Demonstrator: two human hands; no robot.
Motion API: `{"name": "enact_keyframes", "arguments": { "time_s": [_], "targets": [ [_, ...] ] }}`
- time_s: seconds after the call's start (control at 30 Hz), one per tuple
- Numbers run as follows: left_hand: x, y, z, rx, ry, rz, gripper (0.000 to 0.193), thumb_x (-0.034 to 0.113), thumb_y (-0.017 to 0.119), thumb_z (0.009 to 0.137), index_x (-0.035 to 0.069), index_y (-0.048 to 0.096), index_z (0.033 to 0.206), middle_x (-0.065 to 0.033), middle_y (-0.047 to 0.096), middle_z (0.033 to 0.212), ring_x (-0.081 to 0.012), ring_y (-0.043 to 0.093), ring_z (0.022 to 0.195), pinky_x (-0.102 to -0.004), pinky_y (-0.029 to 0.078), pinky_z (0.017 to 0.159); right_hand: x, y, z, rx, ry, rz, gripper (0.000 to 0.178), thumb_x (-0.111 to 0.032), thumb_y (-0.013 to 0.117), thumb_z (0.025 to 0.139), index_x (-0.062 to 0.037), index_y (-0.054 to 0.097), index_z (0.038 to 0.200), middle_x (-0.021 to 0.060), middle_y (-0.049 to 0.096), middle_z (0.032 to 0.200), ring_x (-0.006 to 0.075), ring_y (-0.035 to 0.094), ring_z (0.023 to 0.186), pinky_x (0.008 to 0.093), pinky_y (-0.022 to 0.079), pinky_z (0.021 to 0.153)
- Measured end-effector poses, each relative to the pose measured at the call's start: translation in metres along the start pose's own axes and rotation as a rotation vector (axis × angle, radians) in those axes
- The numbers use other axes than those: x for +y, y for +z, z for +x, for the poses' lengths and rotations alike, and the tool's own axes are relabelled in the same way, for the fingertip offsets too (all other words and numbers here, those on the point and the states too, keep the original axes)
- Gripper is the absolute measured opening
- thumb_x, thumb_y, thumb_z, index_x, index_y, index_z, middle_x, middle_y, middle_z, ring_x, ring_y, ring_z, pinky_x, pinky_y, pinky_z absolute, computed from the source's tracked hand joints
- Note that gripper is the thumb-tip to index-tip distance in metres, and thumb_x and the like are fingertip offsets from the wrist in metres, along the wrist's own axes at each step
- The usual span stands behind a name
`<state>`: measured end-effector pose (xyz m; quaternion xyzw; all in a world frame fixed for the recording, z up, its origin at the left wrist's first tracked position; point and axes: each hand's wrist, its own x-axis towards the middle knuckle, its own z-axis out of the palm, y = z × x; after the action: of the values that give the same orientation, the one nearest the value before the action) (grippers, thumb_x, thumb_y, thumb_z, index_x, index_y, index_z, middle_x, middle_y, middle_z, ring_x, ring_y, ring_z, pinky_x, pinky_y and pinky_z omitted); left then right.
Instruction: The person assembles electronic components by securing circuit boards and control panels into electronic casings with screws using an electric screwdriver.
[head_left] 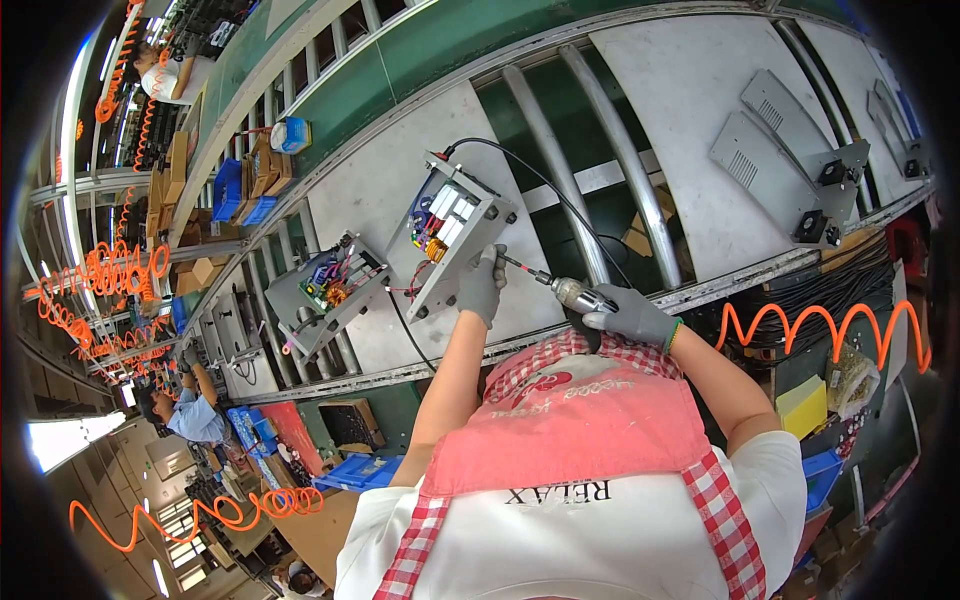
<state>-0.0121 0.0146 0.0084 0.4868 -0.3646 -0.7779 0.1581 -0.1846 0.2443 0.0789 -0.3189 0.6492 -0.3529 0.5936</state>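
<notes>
My right hand [632, 318], in a grey glove, is wrapped round a power screwdriver [580, 296] with a clear and silver body. Its thin bit points left, and the tip ends beside the fingertips of my gloved left hand [481, 286]. Those left fingers are drawn together against the lower right side of an open grey metal housing [450, 266]; whatever they pinch is too small to make out. Inside the housing sit a circuit board, white blocks, a copper coil and coloured wires. A black cable [545, 178] runs from its top corner to the right across the rollers.
A second open housing [330, 290] with electronics lies to the left on the roller line. Grey bent metal panels [770, 140] rest on a pale board at the right. An orange coiled hose [820, 320] hangs near my right arm. Another person [197, 405] works farther left.
</notes>
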Motion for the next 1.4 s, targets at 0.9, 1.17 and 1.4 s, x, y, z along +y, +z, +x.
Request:
{"name": "enact_keyframes", "arguments": {
  "time_s": [0.9,1.17,1.4],
  "targets": [
    [0.089,0.030,0.055,0.645,0.788,1.474,0.032,0.034,0.046,0.091,0.011,0.065,0.104,-0.0184,0.066,0.083,-0.0365,0.063,0.079,-0.0457,0.048,0.070,0.041,0.021,0.050,0.250,0.011,-0.160,0.056,-0.048,0.068,0.069,-0.0089,0.057,0.107,0.0184,0.064,0.096,0.0344,0.062,0.091,0.0402,0.047,0.081],
    [0.094,0.027,0.060,0.604,0.699,1.541,0.032,0.031,0.044,0.092,0.007,0.064,0.100,-0.0191,0.065,0.089,-0.0371,0.062,0.084,-0.0452,0.047,0.072,0.049,0.026,0.062,0.288,0.003,-0.281,0.066,-0.046,0.066,0.070,-0.0145,0.048,0.124,0.0191,0.064,0.098,0.0366,0.061,0.093,0.0420,0.048,0.083],
    [0.092,0.022,0.060,0.629,0.810,1.509,0.029,0.029,0.046,0.091,0.009,0.064,0.100,-0.0189,0.064,0.079,-0.0363,0.062,0.076,-0.0460,0.047,0.067,0.053,0.032,0.069,0.296,-0.053,-0.151,0.062,-0.043,0.067,0.070,-0.0131,0.051,0.121,0.0182,0.064,0.097,0.0347,0.062,0.091,0.0405,0.048,0.082]
  ]
}}
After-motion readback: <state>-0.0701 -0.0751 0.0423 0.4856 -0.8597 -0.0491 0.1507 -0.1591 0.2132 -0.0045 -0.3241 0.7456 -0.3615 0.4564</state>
